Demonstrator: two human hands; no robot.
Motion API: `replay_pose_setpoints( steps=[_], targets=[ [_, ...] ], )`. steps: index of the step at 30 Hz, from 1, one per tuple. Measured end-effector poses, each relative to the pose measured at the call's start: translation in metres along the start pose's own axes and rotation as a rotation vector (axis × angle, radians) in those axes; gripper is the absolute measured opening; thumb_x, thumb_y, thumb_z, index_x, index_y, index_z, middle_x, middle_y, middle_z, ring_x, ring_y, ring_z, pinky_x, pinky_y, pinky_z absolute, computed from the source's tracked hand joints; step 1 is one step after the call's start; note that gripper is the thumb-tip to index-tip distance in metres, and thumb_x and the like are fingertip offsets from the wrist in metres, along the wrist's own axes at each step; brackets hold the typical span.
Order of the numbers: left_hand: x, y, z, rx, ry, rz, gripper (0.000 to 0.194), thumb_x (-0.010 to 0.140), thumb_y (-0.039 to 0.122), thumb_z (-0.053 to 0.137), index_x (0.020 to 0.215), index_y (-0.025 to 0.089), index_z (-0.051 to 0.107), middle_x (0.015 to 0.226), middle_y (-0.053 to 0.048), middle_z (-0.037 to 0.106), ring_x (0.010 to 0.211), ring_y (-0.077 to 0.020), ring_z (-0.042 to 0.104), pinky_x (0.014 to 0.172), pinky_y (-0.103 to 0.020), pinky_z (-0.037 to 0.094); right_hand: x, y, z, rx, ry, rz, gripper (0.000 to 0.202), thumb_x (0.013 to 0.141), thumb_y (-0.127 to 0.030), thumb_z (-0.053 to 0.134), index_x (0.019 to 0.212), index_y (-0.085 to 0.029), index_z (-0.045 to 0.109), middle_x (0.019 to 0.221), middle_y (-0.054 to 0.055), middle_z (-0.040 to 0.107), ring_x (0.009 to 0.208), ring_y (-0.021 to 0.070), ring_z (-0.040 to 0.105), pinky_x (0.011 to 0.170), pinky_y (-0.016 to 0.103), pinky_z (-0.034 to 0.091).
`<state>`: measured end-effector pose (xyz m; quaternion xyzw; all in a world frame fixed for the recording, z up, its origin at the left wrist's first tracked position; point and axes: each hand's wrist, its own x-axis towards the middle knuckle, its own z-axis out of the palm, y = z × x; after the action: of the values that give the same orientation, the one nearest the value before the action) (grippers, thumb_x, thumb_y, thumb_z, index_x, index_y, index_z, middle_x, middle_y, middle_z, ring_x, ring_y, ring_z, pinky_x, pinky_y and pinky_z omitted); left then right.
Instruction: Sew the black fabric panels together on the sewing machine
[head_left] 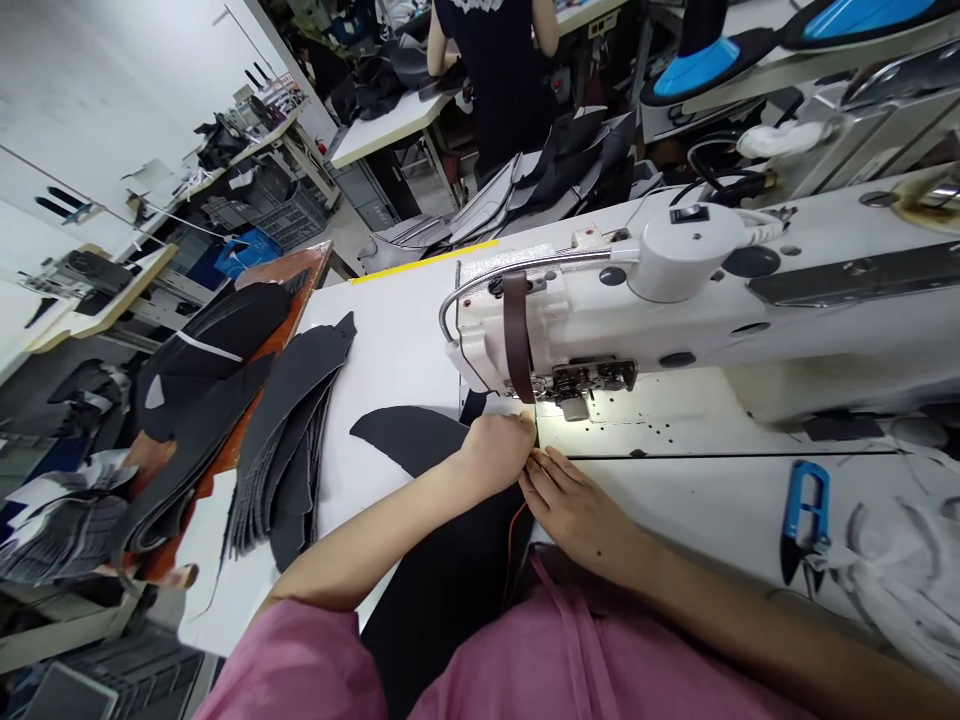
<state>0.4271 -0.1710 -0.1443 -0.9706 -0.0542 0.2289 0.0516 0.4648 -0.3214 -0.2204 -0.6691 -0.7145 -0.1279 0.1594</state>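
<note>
A large black fabric piece (457, 570) runs from the sewing machine (495, 330) down to my lap. My left hand (499, 455) is closed on its edge just in front of the needle area, with the fingertips partly hidden. Close beside it, my right hand (574, 505) pinches the same edge, fingers bent and held together. Below the hands a thin orange line (514, 525) runs along the fabric. Another dark curved end of fabric (409, 430) spreads to the left of my left hand. The needle itself is hidden behind the machine head.
Stacked black cut pieces (289, 430) lie left on the white table, beside more dark pieces (202, 360) on an orange-brown board. Blue thread snips (804, 515) lie at right near a translucent plastic bag (900, 580). A co-worker (495, 80) stands beyond the machine.
</note>
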Motion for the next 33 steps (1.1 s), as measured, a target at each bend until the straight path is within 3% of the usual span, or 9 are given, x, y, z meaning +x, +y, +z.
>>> replay_pose_setpoints(
  steps=[4,8,15,18,25,33],
  targets=[
    [-0.003,0.0,-0.003,-0.018,-0.014,0.011,0.047,0.079,0.011,0.047,0.125,0.001,0.045,0.083,-0.016,0.067,0.078,-0.0284,0.067,0.059,-0.034,0.052,0.002,0.002,-0.001,-0.018,0.016,-0.052,0.026,0.083,-0.007,0.044,0.098,-0.006,0.066,0.098,0.015,0.065,0.1,0.0246,0.059,0.101,0.041,0.038],
    [-0.002,-0.003,-0.001,-0.024,0.005,0.015,0.034,0.082,0.013,0.043,0.113,0.005,0.053,0.079,-0.015,0.066,0.077,-0.0287,0.067,0.058,-0.033,0.051,0.013,0.01,-0.004,0.022,-0.062,-0.053,0.019,0.083,-0.008,0.047,0.086,-0.01,0.066,0.087,0.011,0.063,0.094,0.0237,0.058,0.1,0.042,0.037],
    [0.007,-0.006,0.0,-0.029,0.037,0.054,0.028,0.088,0.019,0.038,0.103,0.004,0.057,0.081,-0.017,0.066,0.077,-0.0289,0.066,0.058,-0.035,0.05,0.01,0.003,-0.002,0.081,-0.066,-0.165,0.02,0.086,-0.01,0.042,0.094,-0.012,0.061,0.096,0.012,0.062,0.094,0.0222,0.056,0.098,0.044,0.036],
    [0.006,-0.004,-0.004,-0.026,0.019,0.055,0.027,0.088,0.021,0.039,0.097,0.005,0.059,0.08,-0.017,0.066,0.077,-0.0286,0.066,0.06,-0.035,0.05,0.008,0.003,0.002,0.037,-0.07,-0.119,0.019,0.083,-0.009,0.045,0.091,-0.009,0.062,0.094,0.013,0.063,0.097,0.0254,0.057,0.099,0.045,0.036],
    [-0.002,-0.001,-0.005,-0.034,0.011,0.069,0.025,0.089,0.023,0.04,0.097,0.008,0.058,0.083,-0.015,0.067,0.077,-0.0281,0.066,0.059,-0.034,0.051,0.005,-0.004,0.001,-0.069,0.016,-0.068,0.032,0.081,-0.011,0.046,0.106,0.001,0.062,0.108,0.023,0.063,0.102,0.0304,0.059,0.097,0.045,0.039],
    [0.0,-0.005,-0.009,-0.034,-0.023,0.045,0.023,0.085,0.018,0.043,0.099,0.008,0.058,0.084,-0.016,0.067,0.079,-0.0298,0.067,0.06,-0.036,0.052,0.013,0.003,0.009,-0.049,-0.069,0.045,0.031,0.082,-0.009,0.049,0.108,-0.002,0.063,0.113,0.023,0.062,0.108,0.0277,0.058,0.094,0.04,0.043]
  ],
)
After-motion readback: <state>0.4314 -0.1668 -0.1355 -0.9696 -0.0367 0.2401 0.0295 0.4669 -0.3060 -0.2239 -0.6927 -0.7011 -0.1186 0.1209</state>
